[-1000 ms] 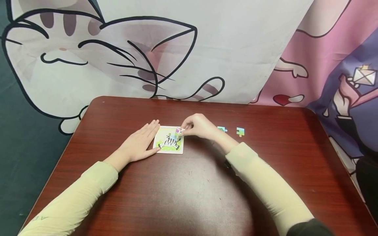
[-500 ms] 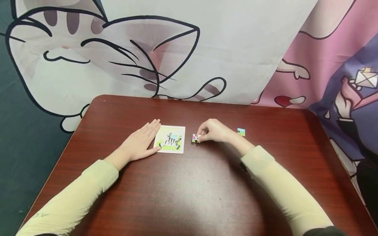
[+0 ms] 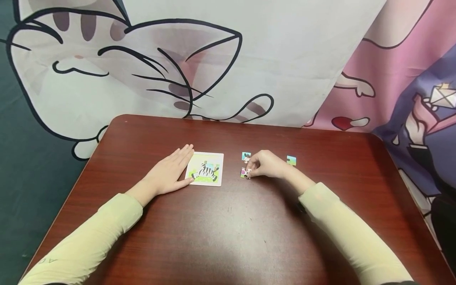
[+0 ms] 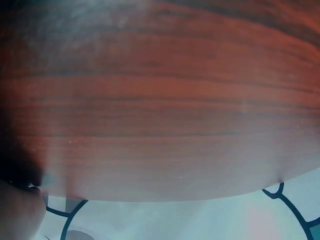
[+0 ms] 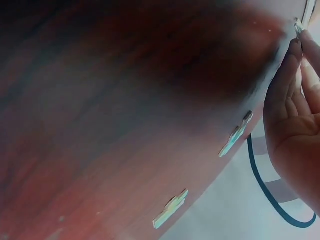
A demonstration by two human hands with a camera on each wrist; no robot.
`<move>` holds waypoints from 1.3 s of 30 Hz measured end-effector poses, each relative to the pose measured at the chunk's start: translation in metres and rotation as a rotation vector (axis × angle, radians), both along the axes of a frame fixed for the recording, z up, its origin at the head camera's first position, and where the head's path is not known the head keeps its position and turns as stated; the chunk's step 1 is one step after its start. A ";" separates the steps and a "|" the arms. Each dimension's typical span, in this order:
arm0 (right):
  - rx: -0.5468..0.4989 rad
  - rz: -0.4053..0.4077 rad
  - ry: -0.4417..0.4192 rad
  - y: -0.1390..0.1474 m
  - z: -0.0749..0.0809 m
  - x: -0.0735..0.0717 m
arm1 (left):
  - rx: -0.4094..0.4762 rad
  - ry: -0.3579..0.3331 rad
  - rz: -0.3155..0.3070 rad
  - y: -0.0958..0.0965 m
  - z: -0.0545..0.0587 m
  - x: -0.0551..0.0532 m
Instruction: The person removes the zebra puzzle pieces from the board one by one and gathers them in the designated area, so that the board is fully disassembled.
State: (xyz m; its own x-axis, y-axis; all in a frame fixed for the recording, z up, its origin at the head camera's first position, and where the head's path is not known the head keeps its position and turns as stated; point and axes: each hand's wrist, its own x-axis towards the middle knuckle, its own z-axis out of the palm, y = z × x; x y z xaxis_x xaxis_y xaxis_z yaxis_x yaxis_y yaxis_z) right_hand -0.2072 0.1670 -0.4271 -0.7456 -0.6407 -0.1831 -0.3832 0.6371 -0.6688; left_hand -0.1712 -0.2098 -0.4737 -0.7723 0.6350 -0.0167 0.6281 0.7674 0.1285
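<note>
We pinched one puzzle piece (image 3: 244,173) in our right fingers (image 3: 251,163); a second piece (image 3: 246,156) lay just beyond them, a third piece (image 3: 291,160) rightward. Our left fingers (image 3: 181,155), straight, touched one zebra board (image 3: 200,161).

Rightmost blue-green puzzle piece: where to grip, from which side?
I'd pinch the blue-green piece by its left and right edges, from above and the far side: it lies flat on the table and looks thin, so edges are the likely hold, and the right forearm crowds its near side.

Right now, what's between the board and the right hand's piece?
Only bare table separates the board from the piece in the right hand; the head view shows it.
</note>
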 end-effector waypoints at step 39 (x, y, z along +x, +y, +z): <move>-0.026 -0.082 0.215 0.002 -0.007 0.008 | 0.027 0.041 -0.007 0.001 -0.002 0.001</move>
State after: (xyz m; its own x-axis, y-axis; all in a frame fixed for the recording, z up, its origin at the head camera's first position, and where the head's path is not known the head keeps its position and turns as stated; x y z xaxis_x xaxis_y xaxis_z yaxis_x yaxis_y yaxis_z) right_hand -0.1990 0.1689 -0.4346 -0.8152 -0.5791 0.0012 -0.4664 0.6554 -0.5941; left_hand -0.1707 -0.2089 -0.4758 -0.7676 0.6401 0.0321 0.6386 0.7596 0.1236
